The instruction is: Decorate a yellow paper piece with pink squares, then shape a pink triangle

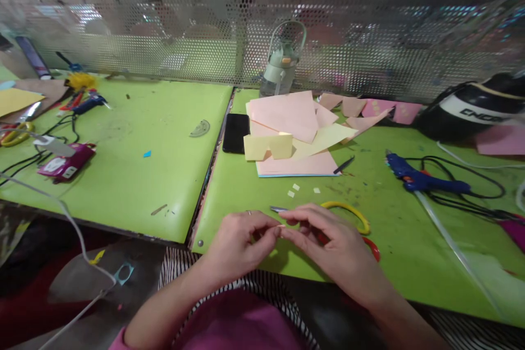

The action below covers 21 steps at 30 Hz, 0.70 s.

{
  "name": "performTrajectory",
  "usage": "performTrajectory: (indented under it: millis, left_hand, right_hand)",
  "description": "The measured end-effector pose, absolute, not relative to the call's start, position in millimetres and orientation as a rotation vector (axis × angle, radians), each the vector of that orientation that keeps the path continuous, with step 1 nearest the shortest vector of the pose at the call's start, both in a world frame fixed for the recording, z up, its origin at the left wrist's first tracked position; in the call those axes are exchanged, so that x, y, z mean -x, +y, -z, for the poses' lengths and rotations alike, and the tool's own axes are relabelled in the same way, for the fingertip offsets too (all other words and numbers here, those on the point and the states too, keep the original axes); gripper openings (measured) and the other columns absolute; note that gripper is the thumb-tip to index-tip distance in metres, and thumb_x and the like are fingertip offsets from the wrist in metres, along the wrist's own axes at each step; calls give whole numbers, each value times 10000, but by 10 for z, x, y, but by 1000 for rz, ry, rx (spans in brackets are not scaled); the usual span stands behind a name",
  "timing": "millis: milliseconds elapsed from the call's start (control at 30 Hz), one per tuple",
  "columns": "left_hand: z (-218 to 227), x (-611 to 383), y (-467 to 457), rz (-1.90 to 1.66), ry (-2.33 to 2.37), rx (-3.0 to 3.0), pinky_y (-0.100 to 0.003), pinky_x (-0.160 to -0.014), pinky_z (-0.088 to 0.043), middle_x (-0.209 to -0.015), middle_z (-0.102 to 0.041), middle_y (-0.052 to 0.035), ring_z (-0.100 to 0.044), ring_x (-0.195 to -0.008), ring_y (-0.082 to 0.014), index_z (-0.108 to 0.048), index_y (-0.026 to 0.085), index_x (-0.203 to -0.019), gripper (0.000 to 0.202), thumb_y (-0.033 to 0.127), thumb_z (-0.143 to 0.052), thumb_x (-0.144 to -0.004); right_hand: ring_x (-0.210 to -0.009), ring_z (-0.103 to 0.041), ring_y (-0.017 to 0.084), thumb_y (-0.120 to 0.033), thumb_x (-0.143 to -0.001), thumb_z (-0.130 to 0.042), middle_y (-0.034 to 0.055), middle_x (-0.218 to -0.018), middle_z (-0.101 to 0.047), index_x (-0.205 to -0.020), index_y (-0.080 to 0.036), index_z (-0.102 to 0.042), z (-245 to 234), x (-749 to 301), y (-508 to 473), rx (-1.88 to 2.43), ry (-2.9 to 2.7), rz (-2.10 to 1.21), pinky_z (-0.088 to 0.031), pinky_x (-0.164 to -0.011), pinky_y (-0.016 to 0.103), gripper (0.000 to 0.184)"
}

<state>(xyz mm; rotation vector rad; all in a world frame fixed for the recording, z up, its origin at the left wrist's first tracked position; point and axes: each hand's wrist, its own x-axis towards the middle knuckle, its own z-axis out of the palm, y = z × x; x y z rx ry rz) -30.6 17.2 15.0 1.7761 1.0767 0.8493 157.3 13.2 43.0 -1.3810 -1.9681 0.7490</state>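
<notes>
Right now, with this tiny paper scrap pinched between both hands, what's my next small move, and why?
Probably ease both hands forward over the table: left hand and right hand pinch the paper scrap close to the table's near edge, where a slip could drop it into your lap.

I have one view only, from the head camera. It looks forward and down across the worktop (254, 191), sitting close above the left hand (240, 240) and right hand (332, 243) at lower centre, and reaches back to the mesh screen (369, 38).
</notes>
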Motion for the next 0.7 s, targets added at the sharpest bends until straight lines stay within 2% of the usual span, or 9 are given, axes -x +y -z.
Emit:
performTrajectory:
  millis: [133, 267, 333, 500, 633, 700]
  left_hand:
    - [-163, 288, 168, -838, 1116, -1782, -243, -602, -414, -723, -698, -42, -601, -659, -144, -729, 153, -843, 187, 216, -559, -888]
    - [-142, 240, 147, -879, 1011, -1566, -230, -626, -461, -807, -735, -47, -625, -676, -138, -734, 151, -941, 190, 290, -630, -866]
    - [-120, 210, 139, -906, 988, -1521, -226, -620, -462, -796, -739, -48, -616, -658, -131, -741, 146, -931, 215, 321, -627, -877]
    - [-85, 150, 130, -1017, 905, -1431, -221, -627, -492, -832, -751, -55, -633, -681, -133, -743, 143, -981, 257, 354, -692, -843]
    - [-81, 125, 115, -1152, 939, -1484, -212, -595, -491, -753, -737, -47, -626, -629, -119, -743, 143, -890, 221, 347, -658, -878]
    - [-79, 117, 108, -1171, 941, -1500, -213, -612, -501, -813, -749, -53, -633, -645, -118, -734, 147, -951, 210, 331, -669, -874]
  right_hand:
    - [-650, -603, 148, -379, -889, -623, 9, -735, -670, -782, -248, -701, -463, -1541, 133, 1377, -1963, -740, -457, -539, 259, 186]
    - [-625, -585, 138, -382, -860, -664, -1, -700, -636, -762, -233, -686, -394, -1489, 108, 1339, -1677, -931, -463, -537, 245, 179]
    - [-650, -593, 139, -372, -845, -685, -1, -707, -631, -757, -229, -680, -340, -1466, 90, 1290, -1537, -994, -484, -568, 242, 169]
    - [-666, -590, 143, -361, -843, -691, 6, -714, -638, -742, -227, -675, -236, -1419, 53, 1188, -1329, -1041, -509, -625, 268, 169]
    - [-691, -587, 136, -351, -836, -701, -8, -719, -632, -731, -244, -678, -201, -1394, 40, 1110, -1263, -1083, -500, -653, 258, 152]
    - [-704, -589, 134, -344, -838, -701, -11, -728, -632, -734, -252, -683, -186, -1386, 34, 1101, -1224, -1106, -500, -665, 253, 140]
